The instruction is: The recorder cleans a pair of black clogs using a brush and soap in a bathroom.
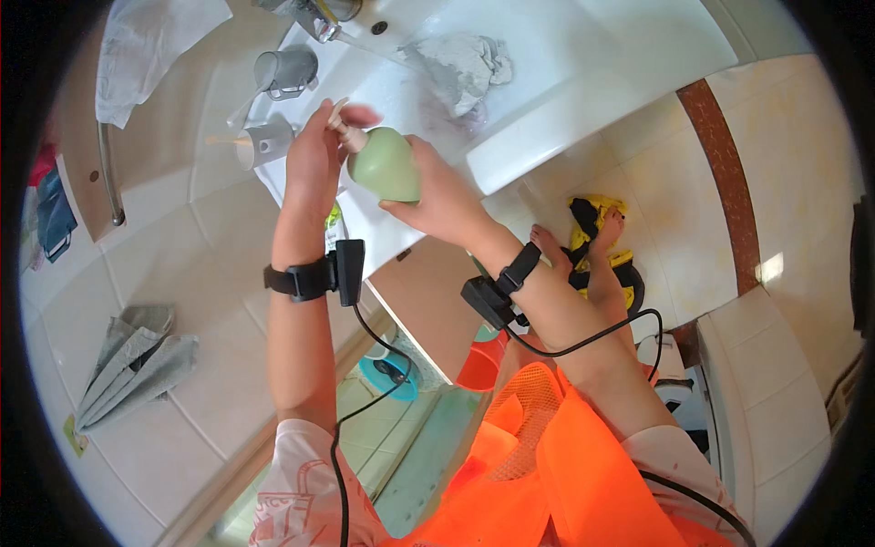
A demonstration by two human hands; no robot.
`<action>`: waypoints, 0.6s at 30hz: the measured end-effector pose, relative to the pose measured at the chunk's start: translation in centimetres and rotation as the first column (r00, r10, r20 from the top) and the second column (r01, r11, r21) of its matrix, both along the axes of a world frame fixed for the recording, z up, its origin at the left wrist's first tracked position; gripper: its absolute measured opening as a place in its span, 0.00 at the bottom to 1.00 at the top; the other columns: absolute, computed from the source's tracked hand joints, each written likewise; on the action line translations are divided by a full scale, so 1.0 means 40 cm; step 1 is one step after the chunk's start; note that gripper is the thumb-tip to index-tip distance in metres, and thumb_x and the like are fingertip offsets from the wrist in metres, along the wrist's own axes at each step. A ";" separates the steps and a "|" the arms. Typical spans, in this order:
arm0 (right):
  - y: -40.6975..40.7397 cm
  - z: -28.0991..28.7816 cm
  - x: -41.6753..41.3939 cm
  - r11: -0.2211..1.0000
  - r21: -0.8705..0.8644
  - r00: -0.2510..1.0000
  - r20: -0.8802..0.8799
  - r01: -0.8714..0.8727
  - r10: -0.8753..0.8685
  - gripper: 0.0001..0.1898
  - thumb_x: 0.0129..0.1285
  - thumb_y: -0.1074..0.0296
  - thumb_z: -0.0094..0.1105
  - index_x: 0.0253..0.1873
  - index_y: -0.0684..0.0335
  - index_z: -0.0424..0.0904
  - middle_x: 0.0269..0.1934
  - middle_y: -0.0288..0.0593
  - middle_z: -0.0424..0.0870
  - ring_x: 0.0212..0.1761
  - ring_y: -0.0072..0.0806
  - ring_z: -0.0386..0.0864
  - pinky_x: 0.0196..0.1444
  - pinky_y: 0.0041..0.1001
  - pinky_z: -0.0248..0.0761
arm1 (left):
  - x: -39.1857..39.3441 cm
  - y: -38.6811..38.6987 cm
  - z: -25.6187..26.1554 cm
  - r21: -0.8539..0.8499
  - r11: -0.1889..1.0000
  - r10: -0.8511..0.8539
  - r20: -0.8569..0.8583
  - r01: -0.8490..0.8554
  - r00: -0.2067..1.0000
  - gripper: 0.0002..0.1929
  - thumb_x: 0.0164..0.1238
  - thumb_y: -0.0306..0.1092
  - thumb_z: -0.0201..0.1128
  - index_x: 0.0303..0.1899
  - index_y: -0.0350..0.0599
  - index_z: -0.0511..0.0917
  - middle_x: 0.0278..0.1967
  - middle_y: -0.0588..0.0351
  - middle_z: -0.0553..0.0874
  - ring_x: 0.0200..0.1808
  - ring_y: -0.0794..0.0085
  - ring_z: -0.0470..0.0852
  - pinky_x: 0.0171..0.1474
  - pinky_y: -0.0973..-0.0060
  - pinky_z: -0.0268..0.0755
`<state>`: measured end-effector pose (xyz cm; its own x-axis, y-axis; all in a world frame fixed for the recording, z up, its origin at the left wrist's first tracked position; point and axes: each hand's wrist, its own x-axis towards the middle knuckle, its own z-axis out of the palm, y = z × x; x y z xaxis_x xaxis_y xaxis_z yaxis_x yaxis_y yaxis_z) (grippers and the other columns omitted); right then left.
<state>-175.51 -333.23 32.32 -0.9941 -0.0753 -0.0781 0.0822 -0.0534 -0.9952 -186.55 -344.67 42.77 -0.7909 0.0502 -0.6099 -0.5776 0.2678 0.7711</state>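
Observation:
My right hand (pixel 444 198) wraps around the rounded body of a pale green pump bottle (pixel 384 166), which is tilted with its top toward the upper left. My left hand (pixel 316 150) is up against the bottle's cream pump head (pixel 347 132). Its fingertips are blurred behind the nozzle, so their grip is unclear. Beyond both hands is a white washbasin (pixel 547 89). Inside it lies a wet, crumpled whitish cloth (pixel 465 72). A thin stream of water runs toward the cloth from a metal faucet (pixel 321 24).
A grey cup (pixel 287 72) and a white cup (pixel 265 145) stand along the basin's left rim. A green-and-white tube (pixel 333 222) is near my left wrist. Black cables (pixel 372 410) hang from both wrist straps. A red bucket (pixel 480 366) and blue basin (pixel 389 376) sit below the cabinet (pixel 427 294).

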 end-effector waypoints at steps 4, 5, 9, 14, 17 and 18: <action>-0.009 0.012 -0.006 0.999 0.043 0.997 -0.077 0.033 -0.029 0.42 0.52 0.60 0.72 0.66 0.71 0.57 0.55 0.60 0.73 0.57 0.56 0.74 0.56 0.43 0.71 | 0.005 -0.011 -0.005 -0.081 0.997 -0.016 -0.074 0.009 0.997 0.22 0.79 0.43 0.38 0.44 0.37 0.78 0.43 0.48 0.85 0.48 0.65 0.81 0.59 0.69 0.66; -0.011 0.014 -0.004 1.000 0.025 0.999 -0.037 0.014 -0.013 0.42 0.52 0.60 0.72 0.66 0.72 0.57 0.55 0.61 0.73 0.57 0.56 0.74 0.56 0.43 0.71 | 0.001 -0.008 0.004 -0.148 0.989 -0.032 -0.087 0.018 0.996 0.22 0.79 0.44 0.38 0.44 0.38 0.79 0.43 0.49 0.86 0.48 0.66 0.81 0.58 0.70 0.66; -0.004 -0.001 -0.005 0.999 0.015 0.998 -0.045 0.036 -0.035 0.41 0.52 0.61 0.72 0.65 0.71 0.57 0.54 0.61 0.73 0.57 0.56 0.73 0.56 0.43 0.71 | -0.014 0.001 0.003 -0.199 0.977 -0.080 -0.023 0.074 0.997 0.22 0.78 0.44 0.38 0.44 0.39 0.79 0.43 0.50 0.86 0.48 0.67 0.82 0.57 0.69 0.66; -0.006 0.006 -0.005 0.999 0.043 0.999 -0.036 0.012 -0.011 0.42 0.52 0.61 0.72 0.66 0.72 0.56 0.54 0.61 0.73 0.57 0.55 0.73 0.58 0.42 0.70 | -0.005 -0.018 0.003 -0.262 0.963 -0.089 -0.067 0.069 0.994 0.22 0.78 0.45 0.42 0.46 0.39 0.81 0.44 0.52 0.87 0.50 0.69 0.82 0.59 0.70 0.66; -0.011 0.009 -0.008 0.999 0.039 0.999 -0.044 0.011 -0.009 0.42 0.52 0.61 0.72 0.66 0.72 0.57 0.55 0.60 0.73 0.57 0.55 0.73 0.58 0.42 0.70 | -0.047 -0.072 0.006 -0.414 0.906 -0.173 -0.162 0.092 0.972 0.24 0.78 0.49 0.42 0.53 0.39 0.79 0.50 0.51 0.85 0.55 0.69 0.80 0.62 0.70 0.65; -0.010 0.008 -0.002 0.998 0.052 0.998 -0.059 0.018 -0.015 0.41 0.51 0.61 0.72 0.65 0.71 0.57 0.55 0.60 0.73 0.57 0.55 0.73 0.58 0.43 0.70 | -0.050 -0.064 0.010 -0.522 0.850 -0.239 -0.253 0.076 0.937 0.27 0.78 0.52 0.43 0.59 0.39 0.78 0.56 0.50 0.83 0.58 0.68 0.79 0.65 0.70 0.63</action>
<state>-175.60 -333.61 32.65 -0.9982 -0.0561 -0.0232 0.0233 -0.0016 -0.9997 -188.54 -347.24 43.16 -0.9448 -0.0549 -0.3230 -0.2593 0.7280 0.6347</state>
